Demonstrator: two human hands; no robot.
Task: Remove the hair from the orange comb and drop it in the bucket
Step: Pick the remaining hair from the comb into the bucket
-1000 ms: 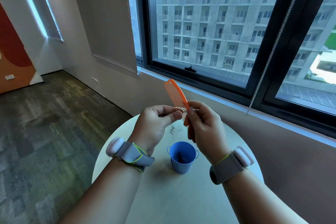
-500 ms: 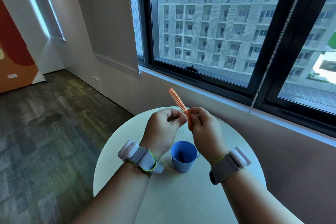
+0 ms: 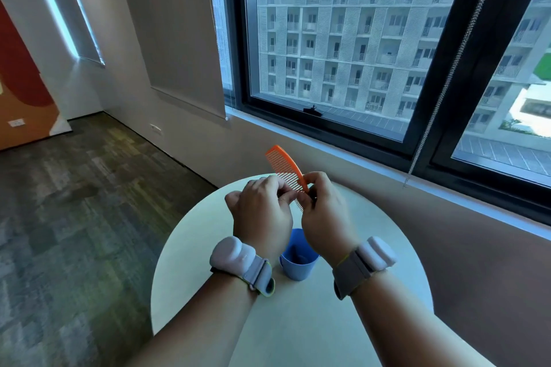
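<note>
- My 2 forearms reach forward over the round table, each with a grey wrist band; the left band and the right band sit level with each other.
- Between my wrists, the blue bucket stands upright on the table, below both hands.
- My left hand is back-up, fingers curled toward the comb's teeth; whether they pinch hair I cannot tell.
- My right hand is curled round the lower part of the comb, thumb and fingers gripping it.
- The comb tilts up and to the left, teeth facing my left hand, its top free above both hands.
</note>
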